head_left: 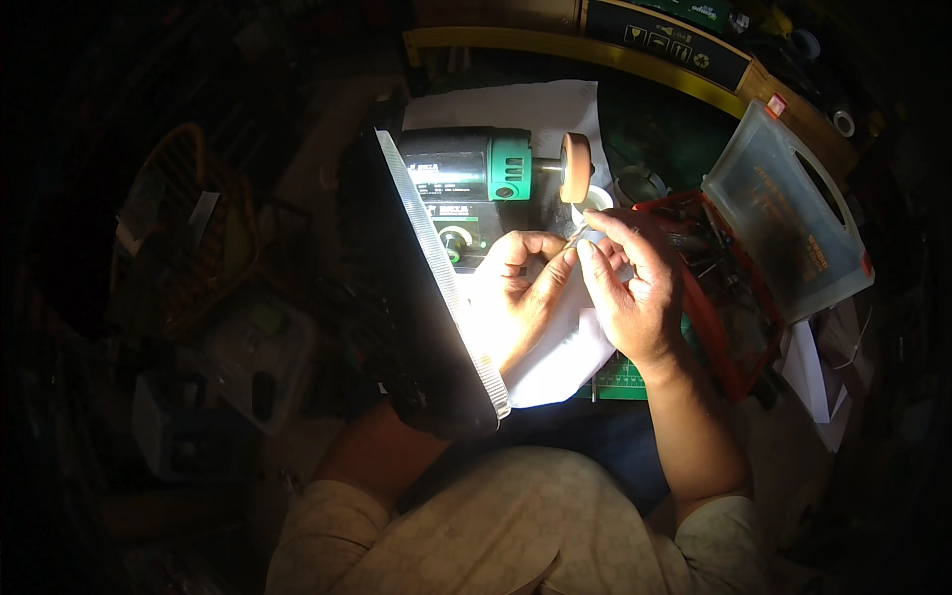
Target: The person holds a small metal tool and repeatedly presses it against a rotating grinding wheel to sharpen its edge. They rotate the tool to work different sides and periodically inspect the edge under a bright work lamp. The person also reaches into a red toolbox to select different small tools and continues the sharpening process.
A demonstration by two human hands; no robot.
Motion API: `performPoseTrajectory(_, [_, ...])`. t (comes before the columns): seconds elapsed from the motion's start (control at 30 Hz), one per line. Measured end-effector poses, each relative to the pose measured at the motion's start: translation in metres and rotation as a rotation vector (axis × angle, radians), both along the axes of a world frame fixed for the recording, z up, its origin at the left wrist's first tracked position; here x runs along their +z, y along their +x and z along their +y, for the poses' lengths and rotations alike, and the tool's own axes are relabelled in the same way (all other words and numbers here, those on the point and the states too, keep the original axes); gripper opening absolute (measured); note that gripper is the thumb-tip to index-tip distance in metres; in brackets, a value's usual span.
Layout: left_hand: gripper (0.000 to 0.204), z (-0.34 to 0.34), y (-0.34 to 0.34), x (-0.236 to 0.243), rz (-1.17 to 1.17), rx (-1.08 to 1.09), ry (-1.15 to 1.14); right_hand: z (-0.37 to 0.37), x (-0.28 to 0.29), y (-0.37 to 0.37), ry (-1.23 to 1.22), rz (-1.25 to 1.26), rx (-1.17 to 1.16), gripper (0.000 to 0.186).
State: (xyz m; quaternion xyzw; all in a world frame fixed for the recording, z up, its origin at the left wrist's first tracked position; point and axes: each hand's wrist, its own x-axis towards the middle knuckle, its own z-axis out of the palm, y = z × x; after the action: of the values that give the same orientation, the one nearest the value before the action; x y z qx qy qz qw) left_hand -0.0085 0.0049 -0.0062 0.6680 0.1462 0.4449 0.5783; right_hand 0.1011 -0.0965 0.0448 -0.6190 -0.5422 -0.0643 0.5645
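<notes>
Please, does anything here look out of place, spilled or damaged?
Nothing looks clearly spilled or damaged. In the open red case, the metal pieces lie jumbled, which seems untidy. Strong glare bleaches part of the left hand.

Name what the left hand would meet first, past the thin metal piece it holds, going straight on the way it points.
Past the thin metal piece, the left hand would probably meet the right hand, close on its right; exact depth is unclear.

Dark carton beyond a yellow rail

Head-worn fisheye looks down upon both hands.
</notes>
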Motion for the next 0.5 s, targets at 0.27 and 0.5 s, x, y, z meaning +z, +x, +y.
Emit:
performPoseTrajectory(0.27, [0.011, -0.002, -0.002, 0.004, -0.042, -0.008, 0.015, -0.002, -0.011, 0.0, 0.046, 0.168, 0.051, 0.026])
performPoseTrajectory(0.5, [0.011, -0.002, 0.002, 0.001, -0.075, -0.018, 0.036, 0.0, -0.017, -0.003, -0.011, 0.38, 0.081, 0.019])
